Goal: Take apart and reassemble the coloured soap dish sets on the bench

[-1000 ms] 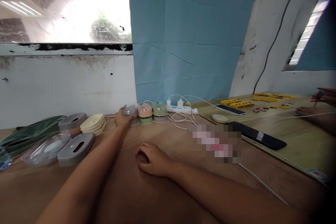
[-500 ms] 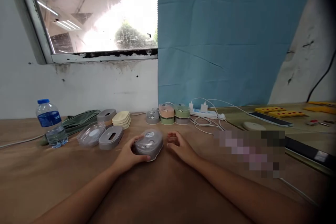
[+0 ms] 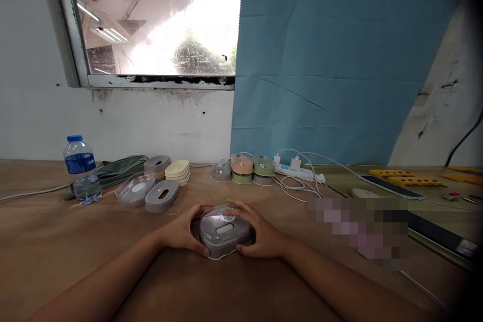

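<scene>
A small grey plastic box with a clear domed lid point(image 3: 222, 234) sits on the brown tabletop in front of me. A round sticker and a pale slot show on its top. My left hand point(image 3: 188, 229) wraps its left side, thumb at the near edge. From the right, my right hand point(image 3: 260, 231) curls around the other side, its fingers over the lid. Left of the hands lie a grey slotted cover point(image 3: 156, 204), a clear lid point(image 3: 130, 196) and a stack of cream trays point(image 3: 177, 168). Another grey cover point(image 3: 156, 162) stands behind them.
Finished-looking lidded boxes in grey point(image 3: 221, 171), pink point(image 3: 241, 163) and green point(image 3: 263, 166) stand at the back. A water bottle point(image 3: 83, 171) and a green cloth bag point(image 3: 121, 171) are at left. A power strip point(image 3: 296, 172) with white cables and a phone point(image 3: 390, 187) lie at right.
My right hand has closed in and now grips the box too. The box sits nearer to me and is turned, with its slot now showing.
</scene>
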### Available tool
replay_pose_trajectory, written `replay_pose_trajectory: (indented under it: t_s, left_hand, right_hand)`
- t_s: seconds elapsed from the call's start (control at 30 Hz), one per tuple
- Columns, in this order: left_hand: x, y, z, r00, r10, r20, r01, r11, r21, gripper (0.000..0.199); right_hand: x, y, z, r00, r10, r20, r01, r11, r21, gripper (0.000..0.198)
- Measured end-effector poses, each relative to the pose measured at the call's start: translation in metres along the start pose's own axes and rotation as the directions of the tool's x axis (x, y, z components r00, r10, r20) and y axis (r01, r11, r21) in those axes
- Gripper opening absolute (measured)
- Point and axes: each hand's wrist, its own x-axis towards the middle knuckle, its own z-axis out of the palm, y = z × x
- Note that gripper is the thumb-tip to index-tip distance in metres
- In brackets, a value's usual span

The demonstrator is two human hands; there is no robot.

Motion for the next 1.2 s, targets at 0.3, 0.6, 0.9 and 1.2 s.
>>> replay_pose_trajectory:
  t_s: [0.3,0.6,0.9,1.2]
  left_hand:
    - [0.0,0.009,0.007,0.998,0.004,0.066,-0.003,1.0,-0.015,0.103]
    - [0.005,-0.006,0.012,0.983,-0.019,-0.183,0.046,0.989,0.14,0.071]
    - [0.003,0.01,0.009,0.903,0.265,-0.339,0.035,0.741,0.671,0.052]
    - [-0.001,0.027,0.014,0.869,0.485,0.102,-0.259,0.269,0.928,0.031]
  right_hand:
    - [0.004,0.017,-0.006,0.983,0.065,-0.171,-0.001,0.937,0.349,0.053]
    - [0.012,0.045,-0.001,0.752,0.551,-0.362,-0.135,0.666,0.734,0.05]
    - [0.012,0.04,-0.01,0.578,0.622,-0.529,-0.07,0.683,0.727,0.03]
    - [0.014,0.023,-0.001,0.758,0.492,-0.429,-0.079,0.721,0.689,0.027]
